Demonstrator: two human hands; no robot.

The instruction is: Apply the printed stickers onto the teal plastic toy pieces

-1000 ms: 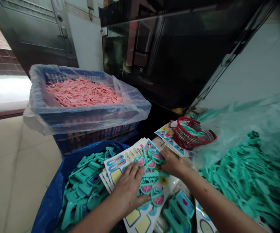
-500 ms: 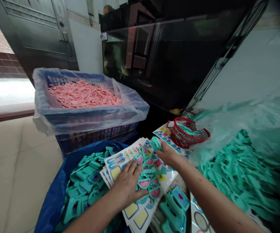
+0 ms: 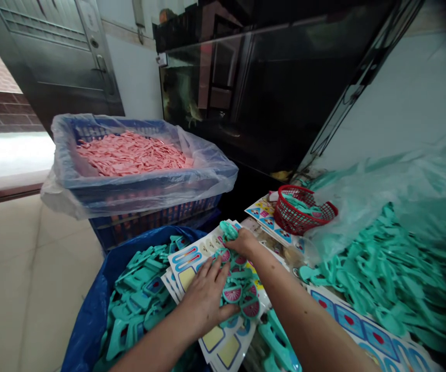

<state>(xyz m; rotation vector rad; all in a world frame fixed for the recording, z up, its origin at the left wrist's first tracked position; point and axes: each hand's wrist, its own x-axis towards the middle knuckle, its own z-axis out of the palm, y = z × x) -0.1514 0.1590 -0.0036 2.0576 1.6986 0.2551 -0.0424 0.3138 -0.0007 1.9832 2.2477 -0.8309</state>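
My left hand [image 3: 207, 292] lies with fingers spread over the edge of a pile of teal plastic toy pieces [image 3: 233, 294] with pink fruit-slice stickers. The pile rests on a stack of printed sticker sheets [image 3: 213, 338]. At the far end of the pile, my right hand [image 3: 244, 244] is closed on a teal toy piece [image 3: 228, 230], its shape partly covered by my fingers. Beneath my right forearm, larger teal plastic parts [image 3: 279, 343] are partly hidden.
A blue bag [image 3: 85, 315] full of teal parts stands at left. Behind it, a plastic-lined blue crate [image 3: 161, 181] holds pink pieces. A red basket [image 3: 295, 225] sits at right, near a heap of teal parts [image 3: 385, 274] and another sticker sheet [image 3: 356, 323].
My right hand has moved left, closer to my left hand, carrying the teal toy piece over the sticker sheets. My left hand stays on the pile.
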